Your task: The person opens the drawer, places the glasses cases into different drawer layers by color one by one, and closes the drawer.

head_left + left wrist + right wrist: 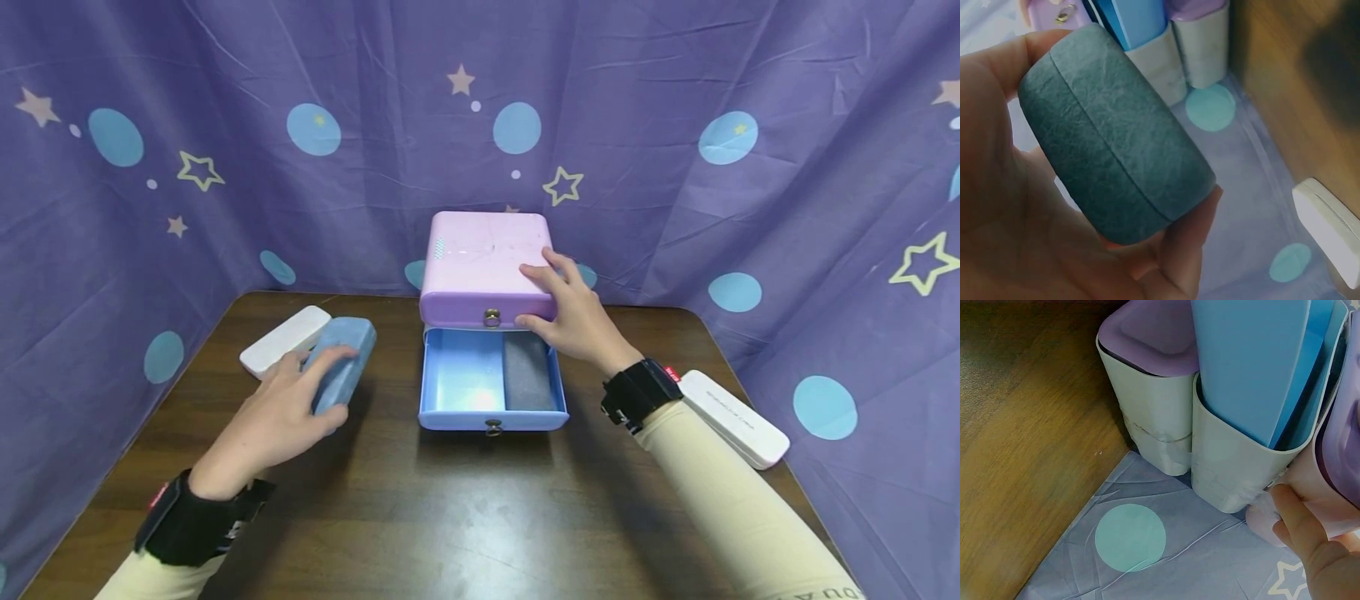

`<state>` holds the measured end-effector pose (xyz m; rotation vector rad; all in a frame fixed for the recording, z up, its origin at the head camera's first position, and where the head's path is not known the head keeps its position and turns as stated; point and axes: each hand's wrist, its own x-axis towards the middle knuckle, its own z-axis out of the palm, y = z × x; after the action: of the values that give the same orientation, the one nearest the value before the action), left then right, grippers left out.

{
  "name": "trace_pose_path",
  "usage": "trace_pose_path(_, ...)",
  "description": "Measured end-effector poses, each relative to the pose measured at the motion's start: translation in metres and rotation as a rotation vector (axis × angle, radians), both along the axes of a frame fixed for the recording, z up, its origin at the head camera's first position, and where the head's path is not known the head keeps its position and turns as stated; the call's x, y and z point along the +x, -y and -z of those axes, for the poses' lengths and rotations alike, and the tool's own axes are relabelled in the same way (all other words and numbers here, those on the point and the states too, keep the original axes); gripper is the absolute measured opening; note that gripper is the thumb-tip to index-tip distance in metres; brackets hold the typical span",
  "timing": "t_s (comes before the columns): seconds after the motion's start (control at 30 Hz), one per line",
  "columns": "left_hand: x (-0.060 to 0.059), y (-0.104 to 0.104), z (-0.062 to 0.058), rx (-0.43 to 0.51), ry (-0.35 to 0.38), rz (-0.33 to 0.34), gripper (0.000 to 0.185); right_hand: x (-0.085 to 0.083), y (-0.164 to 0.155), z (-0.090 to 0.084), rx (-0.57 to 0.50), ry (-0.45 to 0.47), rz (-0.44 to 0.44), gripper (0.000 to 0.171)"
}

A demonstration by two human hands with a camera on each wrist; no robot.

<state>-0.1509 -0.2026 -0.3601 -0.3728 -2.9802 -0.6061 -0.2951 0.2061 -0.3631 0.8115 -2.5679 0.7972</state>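
Note:
My left hand (273, 408) grips a blue glasses case (352, 354) over the left part of the table, thumb on one side and fingers on the other. In the left wrist view the case (1110, 137) has a leathery surface and a closed seam along its length. My right hand (577, 321) rests on the right front corner of the pink top section (487, 250) of a small drawer unit, fingers spread over its top and side. Below it, the blue drawer (461, 371) is pulled out toward me. A dark grey case (527, 371) lies along its right side.
Beside my left hand lies a white case (276, 343) on the wooden table (480, 517). Another white case (735, 418) with small print sits near the right edge. A purple curtain (622, 100) hangs behind and at both sides.

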Motion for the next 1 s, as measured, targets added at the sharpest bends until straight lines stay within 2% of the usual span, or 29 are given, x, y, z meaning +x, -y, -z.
trace_pose_path(0.1, 0.001, -0.005, -0.003, 0.002, -0.013, 0.031, 0.073, 0.000, 0.000, -0.001, 0.000, 0.004, 0.003, 0.074)
trace_pose_path(0.8, 0.007, -0.040, -0.016, 0.021, 0.062, 0.173, 0.070, 0.000, 0.000, 0.001, 0.005, 0.006, 0.008, 0.075)
trace_pose_path(1.0, 0.005, -0.049, -0.018, 0.011, 0.065, 0.221, 0.068, 0.000, -0.001, 0.001, 0.006, 0.012, 0.011, 0.075)
